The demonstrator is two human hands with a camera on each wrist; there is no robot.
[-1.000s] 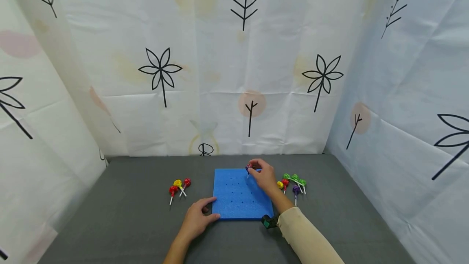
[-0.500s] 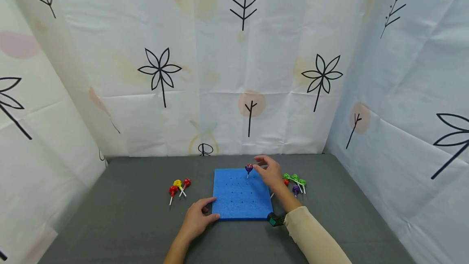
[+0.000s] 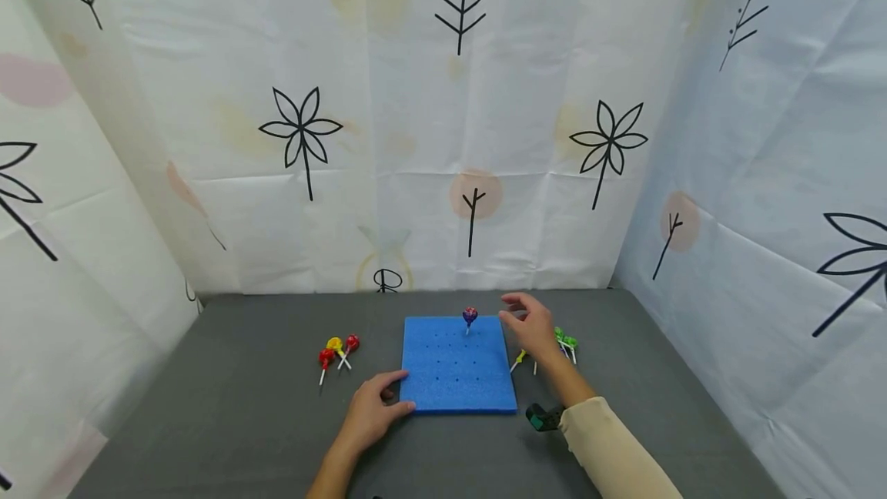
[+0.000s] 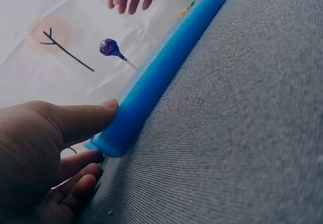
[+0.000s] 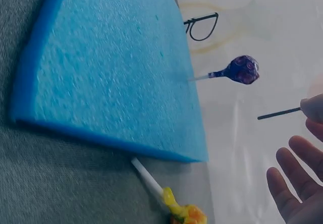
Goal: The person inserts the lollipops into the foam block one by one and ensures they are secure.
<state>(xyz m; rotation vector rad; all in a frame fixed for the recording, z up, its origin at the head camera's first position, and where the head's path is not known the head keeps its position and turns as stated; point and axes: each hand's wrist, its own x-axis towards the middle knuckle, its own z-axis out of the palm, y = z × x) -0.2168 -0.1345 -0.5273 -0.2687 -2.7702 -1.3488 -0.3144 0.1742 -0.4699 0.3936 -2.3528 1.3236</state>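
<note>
A blue foam board [image 3: 457, 395] with rows of small holes lies on the table. One purple-and-red lollipop [image 3: 470, 316] stands upright in its back row; the wrist views also catch this wrapped lollipop [image 5: 243, 70]. My left hand [image 3: 369, 413] rests against the board's left edge near the front corner, thumb and forefinger touching it; in the left wrist view the thumb of this hand [image 4: 81, 120] is at the corner. To the right of the standing lollipop, my right hand [image 3: 532, 327] hovers with loosely bent fingers, holding nothing.
Red and yellow lollipops [image 3: 336, 346] lie left of the board. Several more, including green lollipops [image 3: 567, 340] and a yellow lollipop [image 3: 520, 358], lie to its right, partly hidden behind my right hand. A patterned cloth [image 3: 416, 229] hangs behind the grey table [image 3: 242, 406].
My right hand let go of the purple-and-red lollipop, which stays upright in the board, and moved right toward the lollipops there. My left hand has stayed at the board's edge.
</note>
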